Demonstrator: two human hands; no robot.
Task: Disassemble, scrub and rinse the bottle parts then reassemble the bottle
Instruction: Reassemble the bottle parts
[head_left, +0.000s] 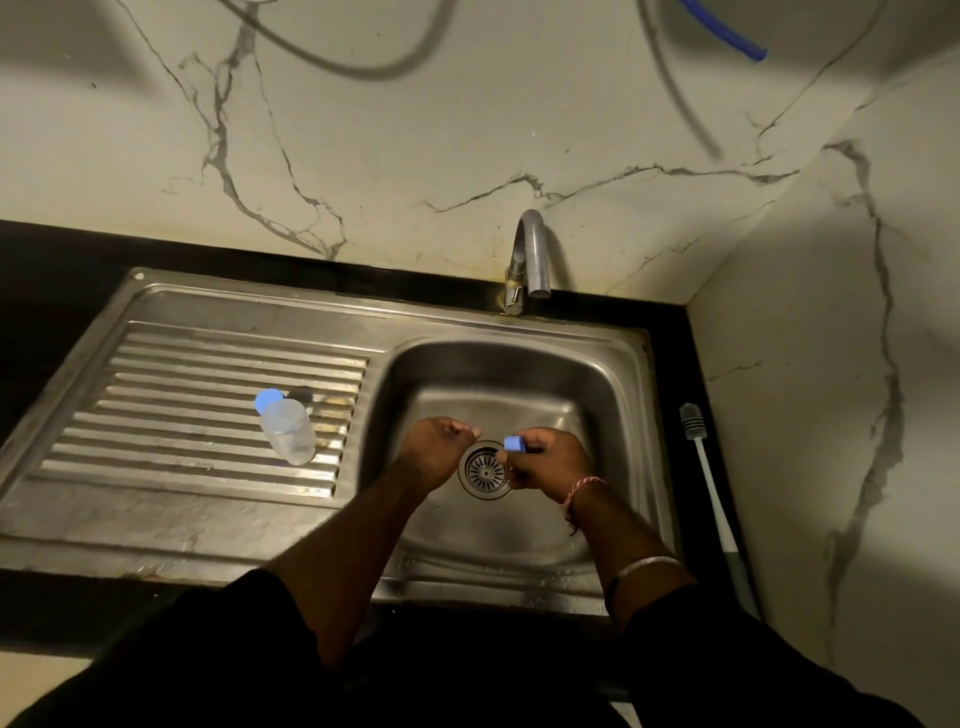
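A small clear bottle (287, 430) lies on the ribbed steel drainboard (156, 415), and a light blue round piece (268, 400) sits at its far end. Over the sink basin (519, 374), above the drain (485, 470), my right hand (545, 457) pinches a small blue cap (514, 444) between thumb and fingers. My left hand (436, 447) hovers just left of it with its fingers curled; whether it holds anything is hidden.
A steel tap (530, 260) stands behind the basin with no water running. A bottle brush (711, 478) with a white handle lies on the black counter to the right of the sink. Marble walls close in at the back and on the right.
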